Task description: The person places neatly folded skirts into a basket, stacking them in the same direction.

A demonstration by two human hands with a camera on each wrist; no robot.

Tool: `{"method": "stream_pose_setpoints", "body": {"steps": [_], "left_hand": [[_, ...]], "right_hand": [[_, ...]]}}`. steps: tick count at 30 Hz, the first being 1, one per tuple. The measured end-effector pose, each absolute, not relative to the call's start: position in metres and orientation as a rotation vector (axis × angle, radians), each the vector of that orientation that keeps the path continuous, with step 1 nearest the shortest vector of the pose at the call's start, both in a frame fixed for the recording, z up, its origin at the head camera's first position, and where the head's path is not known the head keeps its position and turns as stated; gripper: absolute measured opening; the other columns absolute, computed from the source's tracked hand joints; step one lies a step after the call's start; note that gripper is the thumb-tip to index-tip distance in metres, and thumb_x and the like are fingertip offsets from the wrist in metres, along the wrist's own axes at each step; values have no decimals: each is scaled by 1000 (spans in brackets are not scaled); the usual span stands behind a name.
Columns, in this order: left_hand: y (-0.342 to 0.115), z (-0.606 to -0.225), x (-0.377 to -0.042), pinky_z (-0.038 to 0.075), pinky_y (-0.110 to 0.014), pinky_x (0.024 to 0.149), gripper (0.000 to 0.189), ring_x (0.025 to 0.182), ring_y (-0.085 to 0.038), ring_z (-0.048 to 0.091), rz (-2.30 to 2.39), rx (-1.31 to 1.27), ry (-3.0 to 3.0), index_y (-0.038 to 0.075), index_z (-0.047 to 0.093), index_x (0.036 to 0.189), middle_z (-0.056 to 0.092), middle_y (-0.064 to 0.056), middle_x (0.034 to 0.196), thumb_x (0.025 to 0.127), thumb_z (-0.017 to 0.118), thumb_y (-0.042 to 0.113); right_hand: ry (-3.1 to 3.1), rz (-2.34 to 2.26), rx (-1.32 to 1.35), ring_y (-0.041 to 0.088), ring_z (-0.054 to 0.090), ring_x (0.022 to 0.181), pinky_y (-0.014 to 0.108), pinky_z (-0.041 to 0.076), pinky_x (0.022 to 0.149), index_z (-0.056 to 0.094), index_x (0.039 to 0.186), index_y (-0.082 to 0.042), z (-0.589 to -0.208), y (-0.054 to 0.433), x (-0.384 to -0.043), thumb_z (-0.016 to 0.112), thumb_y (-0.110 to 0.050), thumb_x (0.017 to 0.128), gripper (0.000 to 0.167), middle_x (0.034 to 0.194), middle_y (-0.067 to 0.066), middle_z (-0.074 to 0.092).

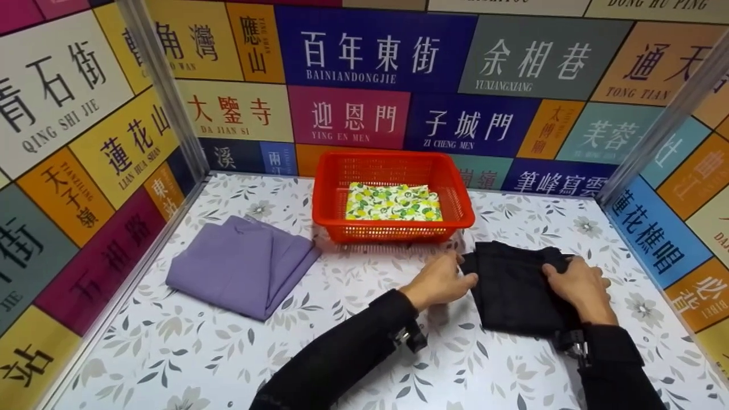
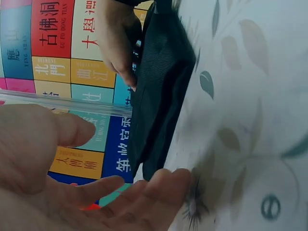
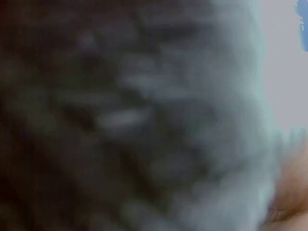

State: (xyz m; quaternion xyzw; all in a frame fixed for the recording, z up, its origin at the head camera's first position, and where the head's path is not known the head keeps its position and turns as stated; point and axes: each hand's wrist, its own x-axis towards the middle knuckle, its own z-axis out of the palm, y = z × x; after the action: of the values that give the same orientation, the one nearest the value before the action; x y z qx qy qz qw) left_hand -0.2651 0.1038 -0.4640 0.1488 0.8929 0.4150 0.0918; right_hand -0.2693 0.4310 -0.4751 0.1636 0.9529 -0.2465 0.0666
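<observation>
A folded black garment lies on the right side of the table, its layers stacked into a rough square. At its left edge is my left hand, thumb and fingers spread apart around a corner. In the left wrist view, the fingers of that hand are loosely bent right at the end of the black cloth. My right hand grips the garment's right edge, thumb on top. Dark blurred cloth fills most of the right wrist view and hides the fingers there.
A red plastic basket stands at the back, holding a folded cloth with a lemon print. Left of it lies a folded purple garment. Panels with printed street names wall in the flower-patterned table at the back and sides.
</observation>
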Motion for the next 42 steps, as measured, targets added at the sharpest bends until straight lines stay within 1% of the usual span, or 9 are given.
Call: {"method": "stream_pose_setpoints", "body": {"steps": [4, 8, 14, 20, 25, 32, 36, 40, 42], "left_hand": [[109, -466, -265, 71, -39, 95, 43, 102, -26, 84, 1308, 350, 2518, 4, 73, 138, 81, -12, 120, 110, 81, 36], [110, -469, -262, 74, -50, 75, 45, 82, -38, 87, 1428, 238, 2341, 5, 69, 144, 77, -11, 117, 111, 81, 34], [103, -473, -259, 73, -46, 73, 52, 83, -36, 86, 1494, 210, 2262, 5, 65, 153, 77, -16, 130, 112, 81, 31], [94, -479, -258, 73, -52, 72, 49, 83, -39, 88, 1556, 204, 2231, 7, 65, 152, 76, -17, 134, 112, 80, 31], [88, -484, -254, 71, -38, 72, 49, 94, -26, 83, 1511, 226, 2328, 8, 66, 151, 77, -15, 133, 111, 81, 32], [80, -483, -252, 70, -40, 64, 50, 76, -29, 80, 1541, 184, 2349, 8, 62, 154, 76, -24, 141, 112, 80, 27], [74, -482, -253, 71, -39, 89, 53, 104, -26, 80, 1493, 228, 2443, 7, 62, 155, 75, -24, 147, 110, 81, 28], [68, -481, -253, 58, -42, 123, 55, 139, -31, 71, 1447, 267, 2510, 5, 63, 155, 73, -25, 153, 109, 82, 29], [66, -482, -252, 55, -46, 128, 56, 143, -34, 69, 1438, 275, 2525, 4, 63, 154, 71, -27, 153, 108, 82, 29]], "right_hand": [[2893, -726, 444, 82, 34, 145, 87, 43, 113, 27, 173, 17, -477, 424, -270, 49, -57, 119, 94, 165, 61, 28], [2927, -701, 383, 83, 34, 145, 88, 40, 117, 31, 170, 19, -477, 416, -271, 52, -55, 120, 92, 164, 60, 33], [2968, -640, 242, 81, 40, 148, 87, 35, 126, 38, 165, 23, -477, 406, -271, 55, -47, 120, 85, 162, 57, 43], [2985, -618, 129, 78, 47, 146, 84, 41, 124, 43, 162, 23, -476, 395, -271, 58, -45, 119, 81, 158, 56, 49], [2974, -614, 56, 74, 53, 144, 80, 46, 123, 43, 160, 25, -473, 387, -266, 61, -43, 119, 81, 156, 55, 53], [2949, -633, 8, 72, 54, 146, 79, 46, 124, 41, 164, 23, -464, 375, -262, 63, -43, 120, 82, 158, 54, 52], [2934, -662, -6, 71, 55, 147, 80, 46, 124, 40, 166, 21, -461, 367, -261, 64, -42, 119, 82, 159, 54, 51], [2927, -679, -4, 71, 54, 147, 80, 45, 124, 40, 167, 19, -460, 363, -260, 66, -36, 118, 78, 159, 54, 52], [2927, -686, -3, 71, 54, 148, 80, 45, 125, 41, 167, 17, -460, 362, -260, 67, -34, 117, 76, 160, 53, 51]]}}
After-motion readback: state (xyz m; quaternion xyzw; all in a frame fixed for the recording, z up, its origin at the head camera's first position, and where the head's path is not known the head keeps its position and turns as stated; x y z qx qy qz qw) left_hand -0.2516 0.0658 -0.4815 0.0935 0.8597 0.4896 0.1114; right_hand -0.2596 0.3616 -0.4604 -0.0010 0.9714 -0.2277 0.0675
